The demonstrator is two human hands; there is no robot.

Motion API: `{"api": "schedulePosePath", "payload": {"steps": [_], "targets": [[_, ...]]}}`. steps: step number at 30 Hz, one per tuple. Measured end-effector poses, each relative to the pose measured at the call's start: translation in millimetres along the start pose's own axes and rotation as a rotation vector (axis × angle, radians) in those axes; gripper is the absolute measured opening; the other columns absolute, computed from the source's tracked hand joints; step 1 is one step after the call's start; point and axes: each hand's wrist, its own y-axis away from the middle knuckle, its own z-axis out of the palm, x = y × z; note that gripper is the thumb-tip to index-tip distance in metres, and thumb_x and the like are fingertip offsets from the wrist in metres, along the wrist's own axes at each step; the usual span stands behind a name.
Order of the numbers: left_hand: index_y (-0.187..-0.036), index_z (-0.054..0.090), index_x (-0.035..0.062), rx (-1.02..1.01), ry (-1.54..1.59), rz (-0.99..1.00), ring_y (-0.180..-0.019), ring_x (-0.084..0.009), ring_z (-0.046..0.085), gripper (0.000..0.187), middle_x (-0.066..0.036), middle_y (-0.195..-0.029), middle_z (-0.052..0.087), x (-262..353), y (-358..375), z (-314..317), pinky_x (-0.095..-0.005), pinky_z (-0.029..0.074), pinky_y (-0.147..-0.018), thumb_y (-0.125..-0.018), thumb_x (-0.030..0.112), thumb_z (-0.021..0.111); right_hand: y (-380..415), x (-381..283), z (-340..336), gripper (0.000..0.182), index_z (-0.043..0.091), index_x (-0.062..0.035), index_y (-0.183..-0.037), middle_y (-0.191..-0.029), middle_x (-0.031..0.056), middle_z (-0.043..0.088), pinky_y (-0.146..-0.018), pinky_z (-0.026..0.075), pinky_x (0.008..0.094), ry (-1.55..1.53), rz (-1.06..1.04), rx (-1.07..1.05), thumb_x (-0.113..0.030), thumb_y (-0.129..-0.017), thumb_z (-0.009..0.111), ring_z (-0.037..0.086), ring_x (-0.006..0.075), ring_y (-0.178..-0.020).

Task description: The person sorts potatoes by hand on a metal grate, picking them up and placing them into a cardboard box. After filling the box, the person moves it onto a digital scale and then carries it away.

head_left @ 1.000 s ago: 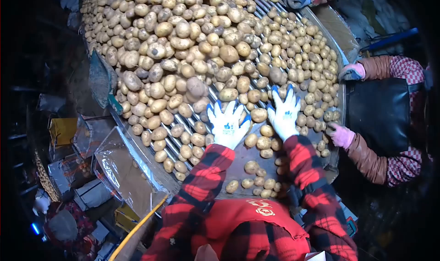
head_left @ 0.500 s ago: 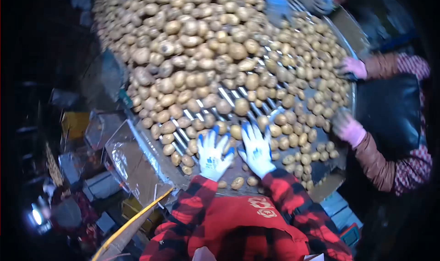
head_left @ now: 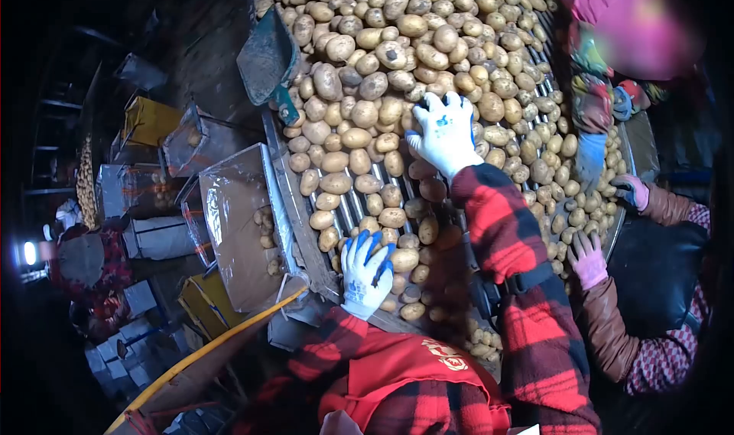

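Note:
Potatoes lie piled on a sorting table with metal rollers. My left hand, in a white glove with blue fingertips, rests at the near left edge of the pile with its fingers spread, touching potatoes and gripping none that I can see. Farther forward, my right hand in a matching glove lies over the heap. Its thumb stands apart and its fingertips bend down onto the potatoes; what lies under the palm is hidden.
Two co-workers stand at the right side: one's blue glove and another's pink glove touch potatoes. A dark green scoop-like piece sits on the left edge. A box with plastic lining and a yellow bar are at left.
My right hand has reached forward over the heap, while my left stays near the front edge. The view has turned, and a co-worker in pink headwear now shows at upper right.

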Motion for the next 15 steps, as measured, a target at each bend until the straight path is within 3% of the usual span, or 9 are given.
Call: {"api": "schedulePosePath", "payload": {"steps": [1,3,4,7,11,13,14,15], "targets": [[-0.118,0.07,0.0155,0.015,-0.021,-0.025,-0.133,-0.0361,0.049,0.035,-0.012,-0.137,0.058,-1,-4,-1,-0.0562,0.034,-0.112,-0.083,0.016,0.068,2,-7,5,0.033,0.071,-0.0125,-0.104,-0.118,0.007,0.06,-0.1,0.037,0.0577,0.071,-0.012,-0.034,-0.04,-0.087,0.065,0.048,0.0349,-0.12],[-0.117,0.07,0.0145,0.074,-0.017,-0.031,-0.13,-0.036,0.05,0.034,-0.012,-0.137,0.058,-4,-15,-1,-0.055,0.035,-0.11,-0.083,0.015,0.068,25,-7,17,0.035,0.071,-0.012,-0.105,-0.123,0.0071,0.06,-0.109,0.031,0.0621,-0.015,-0.036,0.024,-0.041,-0.086,0.066,0.042,0.0392,-0.134],[-0.117,0.07,0.0143,0.077,-0.006,-0.008,-0.127,-0.0367,0.051,0.034,-0.012,-0.136,0.058,-4,-22,-3,-0.0548,0.036,-0.109,-0.083,0.015,0.067,44,-3,22,0.035,0.07,-0.0108,-0.106,-0.133,0.0083,0.058,-0.114,0.026,0.0651,-0.022,-0.087,0.072,-0.04,-0.085,0.067,0.034,0.0435,-0.142],[-0.118,0.069,0.0146,0.034,-0.032,0.023,-0.13,-0.0371,0.049,0.035,-0.013,-0.136,0.057,-2,-35,0,-0.0557,0.034,-0.11,-0.084,0.017,0.067,107,8,15,0.032,0.07,-0.0137,-0.109,-0.147,0.0104,0.05,-0.111,0.03,0.0655,-0.152,-0.012,-0.095,-0.033,-0.083,0.068,0.036,0.0453,-0.14],[-0.13,0.065,0.02,-0.048,-0.074,0.008,-0.138,-0.0354,0.042,0.045,-0.01,-0.145,0.052,0,-49,24,-0.0586,0.028,-0.114,-0.086,0.027,0.067,162,13,10,0.029,0.071,-0.0159,-0.107,-0.149,0.0116,0.048,-0.111,0.031,0.0649,-0.145,-0.03,-0.094,-0.03,-0.082,0.069,0.04,0.0489,-0.135],[-0.134,0.063,0.0218,-0.067,-0.263,0.062,-0.139,-0.0344,0.041,0.048,-0.01,-0.147,0.051,1,-48,36,-0.0603,0.025,-0.116,-0.087,0.032,0.066,166,18,-7,0.026,0.072,-0.0159,-0.102,-0.147,0.0121,0.05,-0.112,0.029,0.0647,-0.199,-0.048,-0.127,-0.03,-0.081,0.07,0.042,0.0481,-0.134],[-0.139,0.059,0.0215,-0.113,-0.31,0.081,-0.139,-0.0366,0.04,0.06,-0.012,-0.15,0.046,1,-46,37,-0.0628,0.023,-0.116,-0.081,0.032,0.07,157,22,-16,0.023,0.073,-0.0161,-0.097,-0.145,0.0131,0.051,-0.112,0.028,0.065,-0.216,-0.072,-0.142,-0.031,-0.079,0.071,0.043,0.0465,-0.132],[-0.14,0.058,0.0214,-0.136,-0.282,0.052,-0.14,-0.037,0.038,0.06,-0.012,-0.152,0.044,0,-45,39,-0.0635,0.022,-0.116,-0.081,0.031,0.07,149,27,-27,0.029,0.071,-0.0153,-0.105,-0.143,0.0141,0.052,-0.113,0.029,0.0634,-0.215,-0.084,-0.129,-0.029,-0.079,0.071,0.046,0.0428,-0.13]]}}
